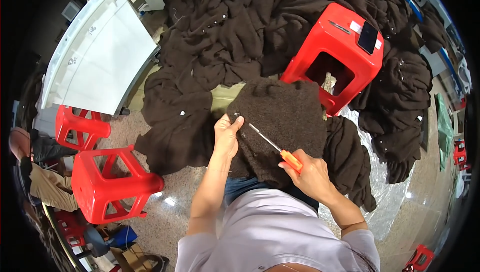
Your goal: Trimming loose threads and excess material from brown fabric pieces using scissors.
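A dark brown knitted garment point(287, 112) lies over my lap. At its left edge my left hand point(226, 137) pinches the fabric between thumb and fingers. My right hand point(312, 176) is closed round the orange handle of a tool with a thin metal shaft point(291, 161). The shaft points up and left, its tip over the knit a little to the right of my left thumb. Whether the tip touches the cloth I cannot tell, and the exact kind of tool is unclear. Small pale specks show on the knit near my left hand.
Large heaps of brown knitwear point(215, 37) spread ahead and to the right. A red stool point(312, 37) stands ahead on the right, with a phone point(367, 38) and small metal snips point(339, 27) on it. More red stools point(90, 184) and a white panel point(107, 54) are at left.
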`<action>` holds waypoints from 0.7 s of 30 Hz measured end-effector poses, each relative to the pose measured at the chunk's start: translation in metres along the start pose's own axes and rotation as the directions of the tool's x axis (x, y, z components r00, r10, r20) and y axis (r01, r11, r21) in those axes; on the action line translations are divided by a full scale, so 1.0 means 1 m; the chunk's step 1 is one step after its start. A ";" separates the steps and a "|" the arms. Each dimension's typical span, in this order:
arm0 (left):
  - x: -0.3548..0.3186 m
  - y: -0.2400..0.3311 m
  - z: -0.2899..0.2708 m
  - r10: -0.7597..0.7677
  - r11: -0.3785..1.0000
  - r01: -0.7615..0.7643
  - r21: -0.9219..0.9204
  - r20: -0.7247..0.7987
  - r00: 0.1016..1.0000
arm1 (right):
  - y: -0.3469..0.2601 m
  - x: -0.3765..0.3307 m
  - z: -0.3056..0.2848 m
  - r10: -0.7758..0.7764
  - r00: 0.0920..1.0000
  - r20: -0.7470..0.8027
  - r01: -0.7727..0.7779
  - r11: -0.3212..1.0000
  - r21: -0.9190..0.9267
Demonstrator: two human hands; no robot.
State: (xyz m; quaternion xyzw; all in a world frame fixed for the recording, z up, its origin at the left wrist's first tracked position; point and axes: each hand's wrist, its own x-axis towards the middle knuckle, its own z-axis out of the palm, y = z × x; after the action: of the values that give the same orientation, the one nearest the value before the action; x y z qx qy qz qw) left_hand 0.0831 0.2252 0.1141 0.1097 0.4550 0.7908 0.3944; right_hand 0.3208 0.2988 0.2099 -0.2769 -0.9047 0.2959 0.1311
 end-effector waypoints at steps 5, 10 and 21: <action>0.001 -0.003 -0.001 0.036 0.999 -0.036 0.010 -0.030 0.999 | 0.001 0.008 0.010 0.007 0.999 0.037 -0.007 1.000 -0.007; -0.001 -0.004 -0.005 0.096 0.993 -0.093 0.076 -0.038 0.995 | 0.000 0.015 0.011 0.040 0.998 0.049 -0.039 0.999 -0.022; -0.007 -0.002 -0.002 0.088 0.993 -0.083 0.089 -0.050 0.995 | -0.006 0.018 0.009 0.044 0.994 0.098 -0.042 0.999 -0.022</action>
State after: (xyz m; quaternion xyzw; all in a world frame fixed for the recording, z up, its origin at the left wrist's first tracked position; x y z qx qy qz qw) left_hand 0.0879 0.2200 0.1124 0.1250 0.4943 0.7890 0.3429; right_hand 0.3004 0.3008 0.2074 -0.2824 -0.9068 0.3032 0.0772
